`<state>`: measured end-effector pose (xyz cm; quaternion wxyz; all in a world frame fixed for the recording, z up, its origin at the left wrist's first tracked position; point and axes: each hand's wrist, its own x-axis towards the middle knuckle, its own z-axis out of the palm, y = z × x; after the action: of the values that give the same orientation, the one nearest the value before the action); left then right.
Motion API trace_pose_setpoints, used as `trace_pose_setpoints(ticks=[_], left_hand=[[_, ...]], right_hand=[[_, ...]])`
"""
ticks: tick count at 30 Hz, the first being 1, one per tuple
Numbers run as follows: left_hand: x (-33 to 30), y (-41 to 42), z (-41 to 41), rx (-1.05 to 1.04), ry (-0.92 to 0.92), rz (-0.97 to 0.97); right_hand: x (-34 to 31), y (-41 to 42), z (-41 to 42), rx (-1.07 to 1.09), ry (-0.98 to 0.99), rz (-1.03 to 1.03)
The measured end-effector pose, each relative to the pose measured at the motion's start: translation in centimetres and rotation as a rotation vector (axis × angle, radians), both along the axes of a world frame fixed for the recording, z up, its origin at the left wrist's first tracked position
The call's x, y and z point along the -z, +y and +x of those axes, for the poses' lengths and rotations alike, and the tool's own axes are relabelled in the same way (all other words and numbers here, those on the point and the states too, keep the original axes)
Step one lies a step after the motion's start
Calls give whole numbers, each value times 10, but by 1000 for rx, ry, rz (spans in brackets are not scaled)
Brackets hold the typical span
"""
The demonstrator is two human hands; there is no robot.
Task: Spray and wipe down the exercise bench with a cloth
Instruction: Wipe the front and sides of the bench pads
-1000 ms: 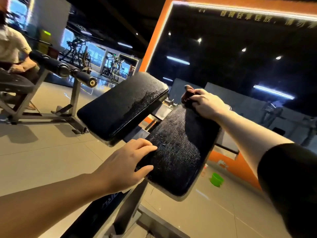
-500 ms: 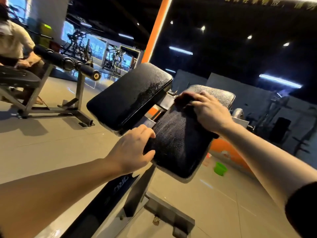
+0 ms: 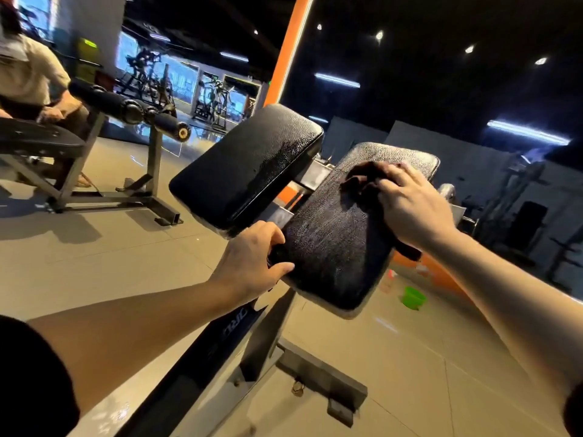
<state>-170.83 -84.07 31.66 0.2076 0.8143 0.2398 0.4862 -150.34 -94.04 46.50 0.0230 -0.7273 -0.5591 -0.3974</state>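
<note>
Right hand (image 3: 413, 209) presses the cloth (image 3: 362, 181) flat at the pad's (image 3: 331, 247) far end (probably damp); unwiped length runs toward the left hand (image 3: 252, 263), its grip curled on the near corner.

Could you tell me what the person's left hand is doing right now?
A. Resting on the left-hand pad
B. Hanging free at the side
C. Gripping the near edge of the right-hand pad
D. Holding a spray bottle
C: the left hand curls its fingers and thumb round the near edge of the right-hand pad, while the right hand presses the cloth on that pad.
</note>
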Motion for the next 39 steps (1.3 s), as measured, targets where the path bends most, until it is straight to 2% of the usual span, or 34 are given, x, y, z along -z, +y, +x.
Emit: trace_pose_setpoints(ticks=[1,3,6,8,11,14,16,18,20,22,23,25,27,30,34,35,37,39], left_hand=[[0,0,0,1,-4,-4],[0,0,2,-2,-11,-6],[1,-2,3,-48,4,48],[3,-4,2,-66,-8,92],[2,-6,-1,-45,-15,267],[3,-6,0,-16,25,412],[4,-2,1,-19,16,417],[5,2,2,-26,-4,375],[4,6,3,-26,-18,342],[4,9,3,-12,-6,339],[3,10,3,0,3,339],[-1,12,2,15,14,344],[-8,14,2,9,34,326],[-25,18,0,-6,116,298],[-58,23,2,-15,379,369],[-66,24,3,-14,450,385],[-78,25,8,18,554,415],[-84,25,12,64,628,440]], right_hand=[[3,0,0,27,12,38],[31,-2,-20,-51,-18,-24],[84,-17,-65,-264,-152,-298],[84,-27,-74,-337,-173,-422],[31,-11,-37,-357,-91,-346],[-25,1,15,-50,-4,-98],[-16,6,13,35,44,-37],[20,4,-12,-135,-40,-133],[53,-4,-42,-364,-123,-332],[51,-10,-53,-421,-86,-493],[38,-6,-46,-380,-62,-513],[6,11,-15,-300,-93,-400],[-30,23,19,-131,-67,-213],[-34,34,26,-12,5,-89],[-2,20,-5,-289,-122,-376],[-7,17,-2,-304,-127,-421],[-35,23,20,-217,-81,-367],[-64,34,43,-41,-28,-238]])
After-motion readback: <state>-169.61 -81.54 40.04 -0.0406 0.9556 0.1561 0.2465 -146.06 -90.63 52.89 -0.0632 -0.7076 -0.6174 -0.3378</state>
